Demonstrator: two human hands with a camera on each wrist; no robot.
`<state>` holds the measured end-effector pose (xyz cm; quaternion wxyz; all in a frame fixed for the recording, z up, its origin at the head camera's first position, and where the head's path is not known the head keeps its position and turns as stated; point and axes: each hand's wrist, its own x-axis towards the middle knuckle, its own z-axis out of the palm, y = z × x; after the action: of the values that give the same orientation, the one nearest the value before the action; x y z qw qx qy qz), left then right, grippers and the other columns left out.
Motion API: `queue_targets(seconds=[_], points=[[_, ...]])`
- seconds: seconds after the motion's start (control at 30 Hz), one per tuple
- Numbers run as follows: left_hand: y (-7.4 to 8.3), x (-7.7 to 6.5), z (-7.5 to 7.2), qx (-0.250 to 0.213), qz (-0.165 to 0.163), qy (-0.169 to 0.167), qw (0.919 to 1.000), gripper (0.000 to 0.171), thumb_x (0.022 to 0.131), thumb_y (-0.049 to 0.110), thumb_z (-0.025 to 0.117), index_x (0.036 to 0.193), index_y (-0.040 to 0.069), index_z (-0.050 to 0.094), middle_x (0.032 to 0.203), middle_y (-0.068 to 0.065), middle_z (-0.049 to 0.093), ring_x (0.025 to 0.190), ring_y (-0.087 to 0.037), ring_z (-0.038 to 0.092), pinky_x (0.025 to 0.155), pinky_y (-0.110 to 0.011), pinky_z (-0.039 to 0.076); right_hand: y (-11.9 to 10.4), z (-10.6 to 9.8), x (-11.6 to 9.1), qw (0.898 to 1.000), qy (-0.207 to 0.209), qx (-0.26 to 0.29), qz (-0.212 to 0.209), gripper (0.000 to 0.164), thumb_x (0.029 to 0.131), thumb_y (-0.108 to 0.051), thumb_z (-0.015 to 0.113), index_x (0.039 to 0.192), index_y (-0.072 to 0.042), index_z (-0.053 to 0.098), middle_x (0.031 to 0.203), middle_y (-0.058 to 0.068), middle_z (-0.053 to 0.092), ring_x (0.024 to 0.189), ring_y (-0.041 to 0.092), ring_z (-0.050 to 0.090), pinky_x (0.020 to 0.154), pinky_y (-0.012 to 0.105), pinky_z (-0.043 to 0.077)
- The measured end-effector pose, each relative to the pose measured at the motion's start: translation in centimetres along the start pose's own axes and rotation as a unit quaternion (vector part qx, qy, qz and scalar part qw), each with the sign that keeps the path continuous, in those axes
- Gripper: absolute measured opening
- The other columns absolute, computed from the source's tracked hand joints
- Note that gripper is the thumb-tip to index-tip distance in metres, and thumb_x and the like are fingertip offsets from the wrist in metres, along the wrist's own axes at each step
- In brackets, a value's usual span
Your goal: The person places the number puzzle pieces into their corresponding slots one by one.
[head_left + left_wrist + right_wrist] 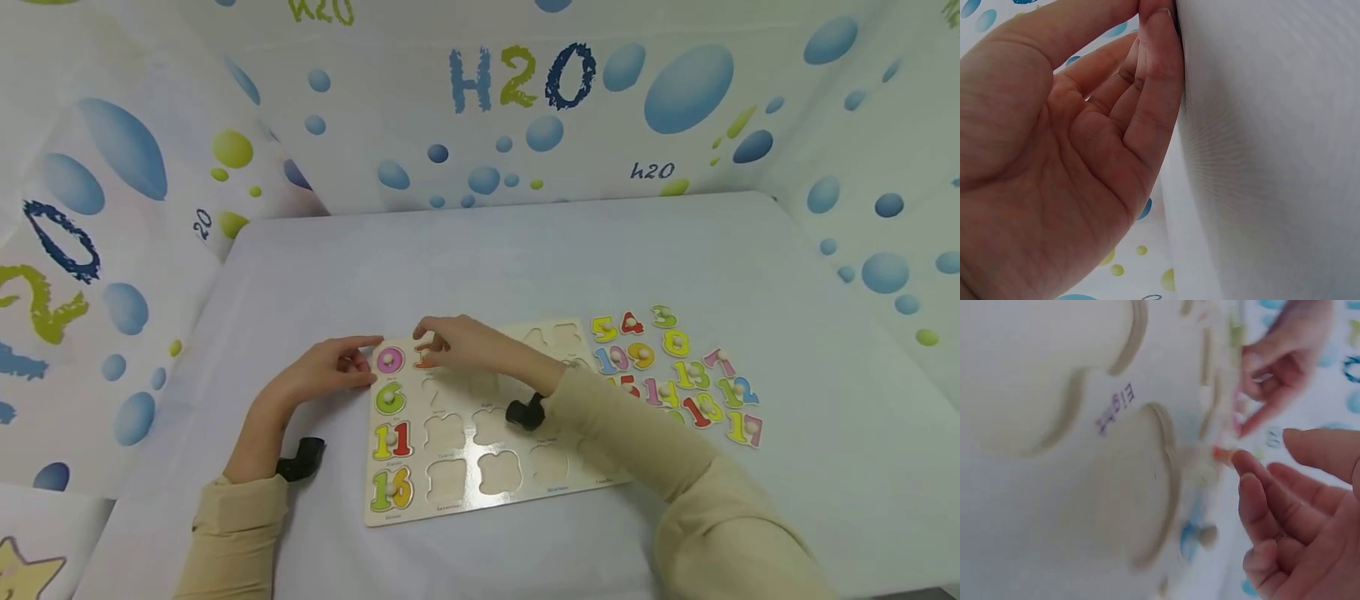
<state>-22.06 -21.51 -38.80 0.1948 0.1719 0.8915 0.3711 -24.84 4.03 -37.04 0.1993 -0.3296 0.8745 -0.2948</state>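
A wooden number puzzle board (487, 487) lies on the table, its left column filled by a pink 0 (390, 360), a green 6 (389, 398), an 11 (392, 439) and a 16 (392, 489). My left hand (322, 371) touches the board's upper left edge with thumb and index finger. Over the top row, my right hand (468, 343) touches an orange 1 (424, 357) with a fingertip, its thumb apart in the right wrist view. That view also shows a blue piece (1189, 534) with a knob. My right hand and forearm cover part of the top row.
Loose number pieces lie right of the board, among them a yellow 5 (603, 328), a red 4 (632, 323), a green 3 (663, 316) and a yellow 8 (676, 343). My right sleeve (637, 433) crosses the board's right side. A patterned curtain (375, 100) hangs behind the table.
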Motion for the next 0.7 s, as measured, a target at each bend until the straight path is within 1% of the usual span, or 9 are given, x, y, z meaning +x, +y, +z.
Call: queue_targets(seconds=[0.1,0.2,0.23,0.3,0.37,0.47,0.53,0.6,0.7], points=[[0.0,0.1,0.2,0.004,-0.002,0.0,1.0,0.057,0.082,0.01,0.071,0.132,-0.005,0.047,0.085,-0.006,0.053,0.074,-0.02,0.049,0.065,-0.032,0.04,1.6,-2.0,-4.3,0.998,0.031,0.046,-0.031,0.028,0.093,-0.014,0.057,0.12,-0.006,0.057,0.095,0.002,0.064,0.083,0.013,0.057,0.072,0.027,0.045],[-0.2,0.0,0.2,0.014,-0.006,0.004,0.9999,0.057,0.082,0.01,0.071,0.132,-0.004,0.048,0.084,-0.006,0.053,0.074,-0.02,0.049,0.065,-0.032,0.04,4.1,-4.8,-9.8,0.995,0.084,0.047,-0.025,0.024,0.094,-0.013,0.057,0.116,-0.006,0.06,0.097,0.005,0.064,0.084,0.016,0.058,0.07,0.032,0.046],[-0.2,0.0,0.2,0.018,-0.009,0.005,0.9998,0.057,0.082,0.01,0.071,0.132,-0.004,0.048,0.084,-0.006,0.053,0.074,-0.02,0.049,0.065,-0.032,0.04,5.2,-5.8,-11.8,0.994,0.101,0.041,-0.01,0.023,0.094,-0.013,0.057,0.116,-0.006,0.06,0.097,0.006,0.064,0.083,0.017,0.058,0.07,0.034,0.046],[-0.2,-0.2,0.1,0.022,-0.008,0.007,0.9997,0.057,0.082,0.011,0.071,0.132,-0.005,0.048,0.084,-0.006,0.053,0.074,-0.02,0.049,0.065,-0.032,0.041,7.6,-7.6,-15.7,0.99,0.132,0.025,0.041,0.022,0.094,-0.013,0.057,0.114,-0.006,0.061,0.097,0.008,0.064,0.084,0.02,0.058,0.07,0.037,0.046],[-0.2,-0.3,0.0,0.025,-0.007,0.006,0.9996,0.058,0.082,0.012,0.072,0.132,-0.005,0.048,0.084,-0.006,0.053,0.075,-0.02,0.049,0.065,-0.032,0.041,10.1,-8.9,-19.5,0.982,0.153,0.006,0.109,0.021,0.094,-0.014,0.057,0.113,-0.004,0.06,0.097,0.011,0.063,0.084,0.024,0.058,0.069,0.039,0.046],[-0.2,-0.3,0.0,0.027,-0.008,0.006,0.9996,0.058,0.082,0.012,0.072,0.132,-0.004,0.048,0.084,-0.005,0.053,0.076,-0.02,0.049,0.066,-0.032,0.041,13.7,-10.0,-24.1,0.967,0.156,-0.017,0.199,0.021,0.093,-0.014,0.058,0.11,-0.002,0.06,0.095,0.011,0.061,0.084,0.026,0.056,0.069,0.038,0.045],[-0.2,-0.2,0.0,0.025,-0.003,0.006,0.9997,0.058,0.082,0.012,0.072,0.132,-0.004,0.048,0.084,-0.005,0.053,0.075,-0.02,0.049,0.065,-0.032,0.041,15.7,-10.1,-26.2,0.963,0.142,-0.015,0.229,0.019,0.092,-0.012,0.059,0.108,-0.002,0.06,0.092,0.01,0.06,0.081,0.025,0.054,0.067,0.036,0.044],[-0.1,-0.1,0.1,0.021,0.0,0.006,0.9998,0.058,0.082,0.011,0.072,0.132,-0.005,0.048,0.084,-0.006,0.053,0.074,-0.02,0.048,0.064,-0.031,0.04,17.3,-9.8,-27.5,0.964,0.128,0.001,0.233,0.02,0.091,-0.014,0.061,0.107,-0.002,0.06,0.088,0.007,0.059,0.078,0.024,0.052,0.065,0.033,0.043],[0.2,0.1,0.2,0.015,0.009,0.004,0.9998,0.058,0.082,0.011,0.072,0.131,-0.007,0.047,0.084,-0.006,0.053,0.073,-0.02,0.048,0.063,-0.029,0.04,18.8,-9.5,-28.3,0.965,0.127,0.03,0.226,0.02,0.091,-0.015,0.062,0.106,-0.003,0.06,0.081,0.006,0.056,0.074,0.022,0.05,0.062,0.03,0.042]])
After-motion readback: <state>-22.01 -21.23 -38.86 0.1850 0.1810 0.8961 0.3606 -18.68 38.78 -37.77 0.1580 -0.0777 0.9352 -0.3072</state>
